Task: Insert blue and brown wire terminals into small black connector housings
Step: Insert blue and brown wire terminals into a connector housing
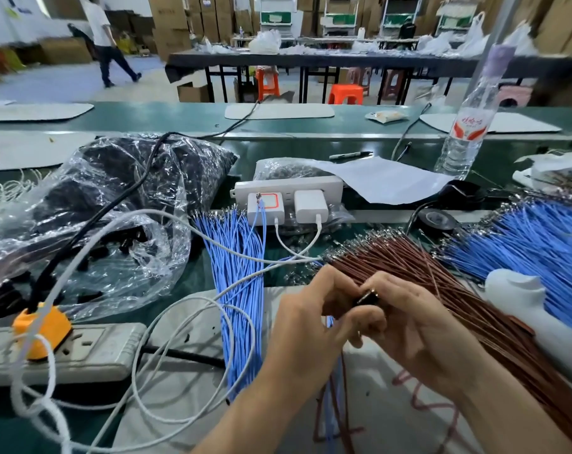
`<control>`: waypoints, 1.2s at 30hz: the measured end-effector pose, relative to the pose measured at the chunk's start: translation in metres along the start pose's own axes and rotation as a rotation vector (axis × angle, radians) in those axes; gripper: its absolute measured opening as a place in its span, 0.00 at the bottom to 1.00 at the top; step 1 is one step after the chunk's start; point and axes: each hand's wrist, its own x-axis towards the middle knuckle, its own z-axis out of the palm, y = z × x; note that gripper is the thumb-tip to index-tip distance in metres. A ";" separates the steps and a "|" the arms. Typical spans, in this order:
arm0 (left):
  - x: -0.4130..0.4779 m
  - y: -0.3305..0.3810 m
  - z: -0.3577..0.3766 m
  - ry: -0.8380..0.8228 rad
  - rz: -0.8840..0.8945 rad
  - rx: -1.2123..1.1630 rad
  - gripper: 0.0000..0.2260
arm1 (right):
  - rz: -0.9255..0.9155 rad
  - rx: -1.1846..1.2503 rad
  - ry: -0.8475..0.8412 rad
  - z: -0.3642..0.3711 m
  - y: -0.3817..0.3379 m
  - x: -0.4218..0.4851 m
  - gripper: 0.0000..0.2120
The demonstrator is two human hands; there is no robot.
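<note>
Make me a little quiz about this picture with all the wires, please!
1. True or false: the water bottle is lying flat on its side.
2. Pick one: what colour is the plug in the grey power strip? A orange, B green, C pink.
3. Fill the gap: the left hand and right hand together pinch a small ____ connector housing.

Key: 1 false, it stands up. 2 A. 3 black.
</note>
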 end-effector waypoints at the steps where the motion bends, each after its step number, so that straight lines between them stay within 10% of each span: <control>1: 0.001 0.000 -0.001 0.017 0.023 0.064 0.09 | 0.040 0.027 -0.014 0.000 0.001 0.001 0.24; 20: 0.006 -0.001 -0.002 -0.019 -0.062 0.000 0.13 | 0.015 0.330 -0.130 -0.003 0.009 0.005 0.24; 28: 0.005 -0.014 0.004 -0.020 0.120 0.350 0.10 | -0.020 0.691 -0.485 -0.016 -0.005 0.007 0.24; 36: 0.012 -0.010 0.005 0.010 0.136 0.527 0.02 | -0.258 0.552 -0.111 -0.017 -0.014 0.001 0.17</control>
